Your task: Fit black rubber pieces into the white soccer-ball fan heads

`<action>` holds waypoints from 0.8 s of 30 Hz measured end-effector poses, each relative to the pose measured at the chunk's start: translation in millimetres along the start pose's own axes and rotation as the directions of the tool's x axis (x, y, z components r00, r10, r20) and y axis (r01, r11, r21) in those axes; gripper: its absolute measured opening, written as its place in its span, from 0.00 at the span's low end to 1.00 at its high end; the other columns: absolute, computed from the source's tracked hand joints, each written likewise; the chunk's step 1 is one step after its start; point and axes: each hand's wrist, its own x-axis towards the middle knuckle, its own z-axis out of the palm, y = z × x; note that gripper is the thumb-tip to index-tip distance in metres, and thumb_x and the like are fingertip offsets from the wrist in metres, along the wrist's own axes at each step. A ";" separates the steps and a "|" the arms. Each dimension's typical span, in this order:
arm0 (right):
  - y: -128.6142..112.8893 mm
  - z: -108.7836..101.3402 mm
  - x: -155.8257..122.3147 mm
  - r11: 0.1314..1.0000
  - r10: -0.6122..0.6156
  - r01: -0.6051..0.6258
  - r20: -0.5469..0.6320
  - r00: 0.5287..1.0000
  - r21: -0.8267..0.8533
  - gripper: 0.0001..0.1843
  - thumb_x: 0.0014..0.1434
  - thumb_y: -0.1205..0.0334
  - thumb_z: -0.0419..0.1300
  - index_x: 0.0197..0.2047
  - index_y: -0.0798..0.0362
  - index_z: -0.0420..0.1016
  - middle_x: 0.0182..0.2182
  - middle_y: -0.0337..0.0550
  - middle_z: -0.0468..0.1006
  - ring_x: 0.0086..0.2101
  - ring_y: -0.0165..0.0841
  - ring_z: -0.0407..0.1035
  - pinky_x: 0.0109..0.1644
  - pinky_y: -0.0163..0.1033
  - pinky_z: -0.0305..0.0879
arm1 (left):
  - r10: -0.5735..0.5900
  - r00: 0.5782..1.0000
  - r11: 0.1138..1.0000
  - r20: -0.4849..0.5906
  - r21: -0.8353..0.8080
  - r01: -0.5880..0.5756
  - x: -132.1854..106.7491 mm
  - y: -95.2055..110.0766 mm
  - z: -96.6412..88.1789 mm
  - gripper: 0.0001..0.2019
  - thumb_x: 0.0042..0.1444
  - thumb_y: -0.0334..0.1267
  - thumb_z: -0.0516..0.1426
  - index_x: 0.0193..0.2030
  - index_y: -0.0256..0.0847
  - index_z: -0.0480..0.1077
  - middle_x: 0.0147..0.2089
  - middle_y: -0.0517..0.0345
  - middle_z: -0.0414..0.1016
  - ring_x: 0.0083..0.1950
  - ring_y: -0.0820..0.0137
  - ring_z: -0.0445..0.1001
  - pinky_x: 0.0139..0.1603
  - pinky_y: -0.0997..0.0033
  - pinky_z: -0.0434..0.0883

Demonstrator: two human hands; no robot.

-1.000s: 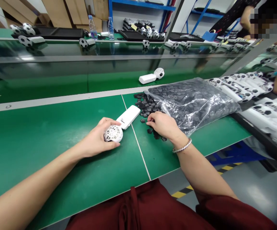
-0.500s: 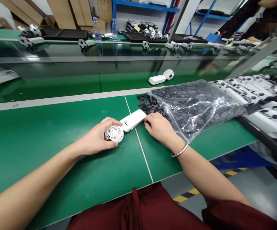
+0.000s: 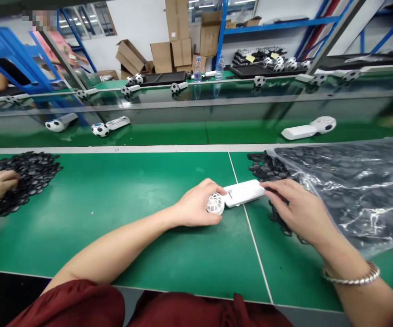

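In the head view, the left hand (image 3: 196,203) curls around a white lattice plastic ball (image 3: 215,203) joined to a white rectangular handle (image 3: 243,192) on the green surface (image 3: 115,240). The right hand (image 3: 297,211), fingers loosely spread, reaches the handle's end, beside loose black chips (image 3: 267,165) and a clear plastic bag (image 3: 349,190).

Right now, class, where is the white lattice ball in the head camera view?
In the head view, the white lattice ball sits just right of centre, cupped in the person's left hand, against the end of a white rectangular handle.
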 end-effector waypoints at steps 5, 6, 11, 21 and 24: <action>-20.6 6.0 -3.2 0.959 -0.011 0.001 0.033 0.999 0.284 0.07 0.58 0.60 0.54 0.39 0.49 0.71 0.36 0.42 0.77 0.36 0.35 0.72 0.39 0.38 0.69 | 0.043 0.999 0.997 0.010 0.056 -0.043 -1.9 3.3 2.3 0.24 0.41 0.34 0.58 0.49 0.41 0.63 0.48 0.53 0.63 0.47 0.64 0.66 0.49 0.61 0.67; -24.1 7.3 -4.2 0.951 -0.017 0.000 0.052 0.998 0.310 0.07 0.57 0.60 0.55 0.38 0.50 0.71 0.35 0.42 0.77 0.34 0.34 0.72 0.38 0.38 0.69 | 0.047 0.999 0.997 0.007 0.059 -0.047 -2.2 3.5 2.8 0.24 0.41 0.34 0.58 0.49 0.41 0.63 0.48 0.53 0.63 0.48 0.64 0.66 0.49 0.62 0.67; -38.8 9.5 -7.1 0.886 -0.113 0.049 0.112 0.987 0.460 0.05 0.57 0.64 0.55 0.35 0.52 0.72 0.33 0.41 0.78 0.35 0.32 0.72 0.41 0.37 0.69 | 0.081 0.997 0.995 -0.011 0.063 -0.080 -3.5 5.5 5.6 0.23 0.42 0.31 0.56 0.48 0.42 0.63 0.47 0.54 0.62 0.48 0.65 0.66 0.50 0.63 0.66; -48.6 11.3 -7.1 0.820 -0.342 0.250 0.090 0.936 0.516 0.04 0.58 0.66 0.56 0.32 0.54 0.71 0.28 0.40 0.75 0.32 0.29 0.67 0.38 0.36 0.64 | 0.086 0.994 0.996 0.061 0.014 -0.087 -3.0 7.2 6.6 0.23 0.44 0.31 0.57 0.50 0.43 0.61 0.48 0.56 0.62 0.50 0.65 0.64 0.51 0.65 0.64; -48.4 14.9 -7.3 0.823 -0.382 0.307 0.067 0.922 0.479 0.04 0.58 0.65 0.56 0.33 0.54 0.72 0.30 0.41 0.76 0.33 0.31 0.66 0.40 0.37 0.64 | 0.100 0.992 0.995 0.081 0.011 -0.102 -3.2 7.2 6.0 0.23 0.44 0.33 0.58 0.50 0.43 0.61 0.48 0.55 0.61 0.51 0.65 0.64 0.52 0.64 0.64</action>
